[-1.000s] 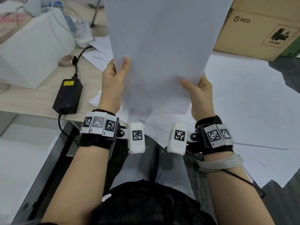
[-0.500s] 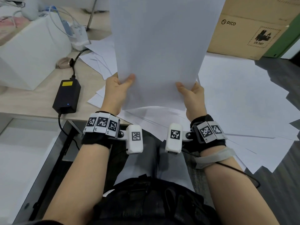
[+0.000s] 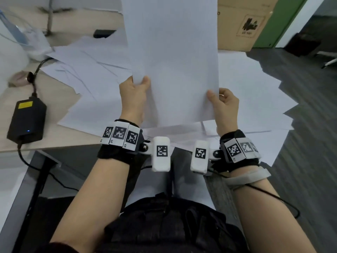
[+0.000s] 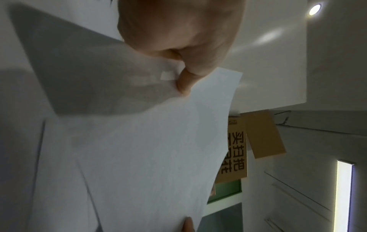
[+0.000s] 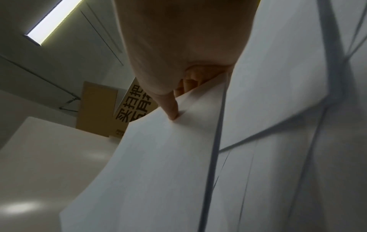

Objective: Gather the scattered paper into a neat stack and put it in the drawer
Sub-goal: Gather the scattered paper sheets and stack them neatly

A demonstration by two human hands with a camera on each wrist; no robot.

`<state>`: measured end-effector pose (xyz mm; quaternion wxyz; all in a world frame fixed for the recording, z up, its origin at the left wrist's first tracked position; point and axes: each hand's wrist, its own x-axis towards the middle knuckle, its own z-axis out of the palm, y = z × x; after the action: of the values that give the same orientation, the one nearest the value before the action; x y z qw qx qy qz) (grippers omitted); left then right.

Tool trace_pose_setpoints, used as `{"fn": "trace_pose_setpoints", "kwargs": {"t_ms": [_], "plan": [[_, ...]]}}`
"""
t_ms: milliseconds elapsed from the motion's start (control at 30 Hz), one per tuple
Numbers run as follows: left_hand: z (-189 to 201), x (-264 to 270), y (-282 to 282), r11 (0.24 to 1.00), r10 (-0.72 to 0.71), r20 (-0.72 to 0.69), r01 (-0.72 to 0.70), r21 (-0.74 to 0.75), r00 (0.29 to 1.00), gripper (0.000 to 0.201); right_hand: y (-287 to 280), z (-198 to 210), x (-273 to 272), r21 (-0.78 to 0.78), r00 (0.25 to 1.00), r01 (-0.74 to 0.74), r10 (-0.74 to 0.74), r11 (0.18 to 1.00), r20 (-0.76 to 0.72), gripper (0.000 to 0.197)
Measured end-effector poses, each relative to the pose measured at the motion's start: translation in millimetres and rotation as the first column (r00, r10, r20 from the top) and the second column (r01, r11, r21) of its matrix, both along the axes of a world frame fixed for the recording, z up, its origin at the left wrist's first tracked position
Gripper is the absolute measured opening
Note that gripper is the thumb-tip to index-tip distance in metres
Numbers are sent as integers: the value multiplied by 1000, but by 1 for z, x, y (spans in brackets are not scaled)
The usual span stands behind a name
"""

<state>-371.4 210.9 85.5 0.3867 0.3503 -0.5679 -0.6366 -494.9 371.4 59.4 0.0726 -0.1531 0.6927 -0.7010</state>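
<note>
A stack of white paper (image 3: 173, 57) stands upright on its short edge over the loose sheets on the desk. My left hand (image 3: 134, 92) pinches its left edge, thumb on the near face. My right hand (image 3: 223, 105) pinches its right edge the same way. The left wrist view shows the paper stack (image 4: 149, 149) under my left hand (image 4: 184, 78). The right wrist view shows the paper stack (image 5: 168, 164) with my right hand (image 5: 178, 97) pinching it, thumb tip on the near face. Scattered sheets (image 3: 255, 92) cover the desk around and behind the stack. No drawer is identifiable.
A black power adapter (image 3: 27, 119) with its cable lies at the desk's left front. A cardboard box (image 3: 242, 22) stands at the back right. A white box (image 3: 11, 70) sits far left. The dark floor (image 3: 310, 143) lies to the right of the desk edge.
The stack has come lower and squarer between my hands. Both hands have shifted to the stack's side edges, and the view has panned left over the desk.
</note>
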Motion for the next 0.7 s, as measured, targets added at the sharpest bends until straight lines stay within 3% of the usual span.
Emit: {"fn": "trace_pose_setpoints", "kwargs": {"t_ms": [233, 400, 700], "plan": [[-20, -56, 36, 994, -95, 137, 85, 74, 986, 23, 48, -18, -40, 71, 986, 165, -166, 984, 9, 10], [-31, -92, 55, 978, -192, 199, 170, 121, 961, 9, 72, -29, -72, 169, 961, 275, -278, 946, -8, 16], [-48, -118, 75, 959, -275, 228, 249, 136, 934, 18, 97, -46, -107, 285, 944, 325, -329, 902, -37, 22]]}}
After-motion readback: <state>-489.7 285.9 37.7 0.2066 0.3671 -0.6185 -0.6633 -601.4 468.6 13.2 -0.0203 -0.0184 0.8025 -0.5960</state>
